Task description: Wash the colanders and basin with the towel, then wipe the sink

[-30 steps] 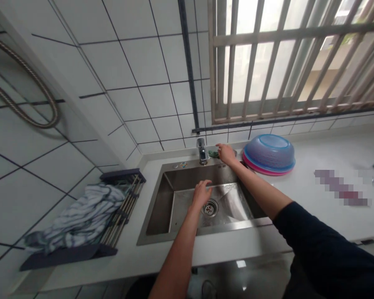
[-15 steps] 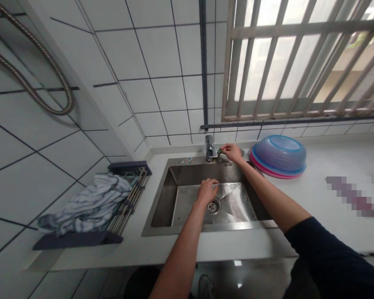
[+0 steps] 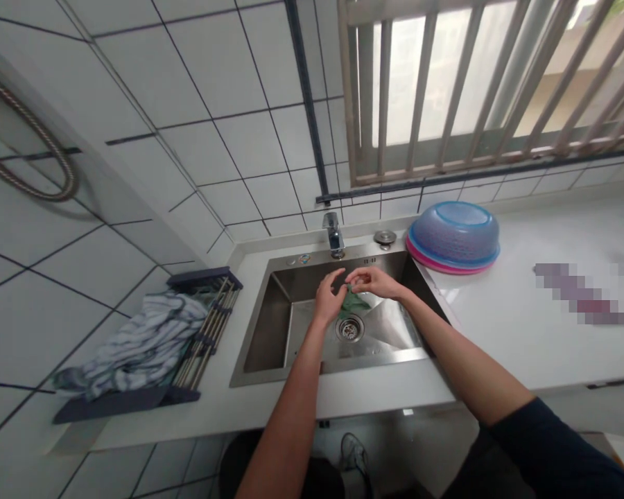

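Both my hands meet above the steel sink, just over the drain. My right hand pinches a small green cloth that hangs down between the hands. My left hand is beside it with fingers curled toward the cloth, touching it. The faucet stands behind the hands at the sink's back rim.
A round sink stopper lies on the counter by the faucet. Stacked blue and pink basins sit upside down to the right on the white counter. At left a roll-up rack carries a striped towel. A barred window is behind.
My right hand lifted the green cloth from beside the faucet and brought it down over the sink. My left hand rose from the sink floor to meet it.
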{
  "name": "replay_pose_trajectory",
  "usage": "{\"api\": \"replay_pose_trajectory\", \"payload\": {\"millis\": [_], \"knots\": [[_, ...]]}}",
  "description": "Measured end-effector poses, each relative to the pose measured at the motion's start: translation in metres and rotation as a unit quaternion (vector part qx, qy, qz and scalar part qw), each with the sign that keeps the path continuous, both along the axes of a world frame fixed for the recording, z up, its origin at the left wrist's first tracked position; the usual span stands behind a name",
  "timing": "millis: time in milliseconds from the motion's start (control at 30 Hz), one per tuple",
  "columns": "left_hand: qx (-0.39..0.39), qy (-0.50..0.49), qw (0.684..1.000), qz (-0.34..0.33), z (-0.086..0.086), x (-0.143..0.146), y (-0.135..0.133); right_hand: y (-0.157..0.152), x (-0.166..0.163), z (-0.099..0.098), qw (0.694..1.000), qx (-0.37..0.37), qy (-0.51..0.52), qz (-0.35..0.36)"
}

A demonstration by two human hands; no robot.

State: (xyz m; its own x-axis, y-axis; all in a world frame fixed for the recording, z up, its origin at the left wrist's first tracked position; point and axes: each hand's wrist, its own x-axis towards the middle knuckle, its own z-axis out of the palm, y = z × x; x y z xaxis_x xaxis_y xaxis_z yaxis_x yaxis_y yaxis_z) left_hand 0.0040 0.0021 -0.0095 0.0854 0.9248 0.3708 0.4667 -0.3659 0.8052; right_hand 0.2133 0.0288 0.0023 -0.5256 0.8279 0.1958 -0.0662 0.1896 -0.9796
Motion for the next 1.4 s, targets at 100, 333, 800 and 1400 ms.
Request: {"api": "replay_pose_trajectory", "payload": {"millis": [100,333,800,1400], "knots": [[-0.047,0.015,0.996,-0.072,-0.003,0.002,0.001,0.004,-0.001,-0.006,1.0,0.001,0.013,0.01],[-0.018,0.095,0.995,-0.02,0.001,-0.003,0.001,0.013,0.006,-0.015,0.998,0.003,-0.015,-0.053],[-0.005,-0.027,0.999,0.036,0.012,-0.001,-0.006,0.011,0.011,-0.014,0.985,0.104,-0.113,-0.081],[0.051,0.066,0.995,0.058,0.06,-0.002,-0.012,-0.006,-0.017,-0.009,0.994,-0.09,0.002,0.065]]}}
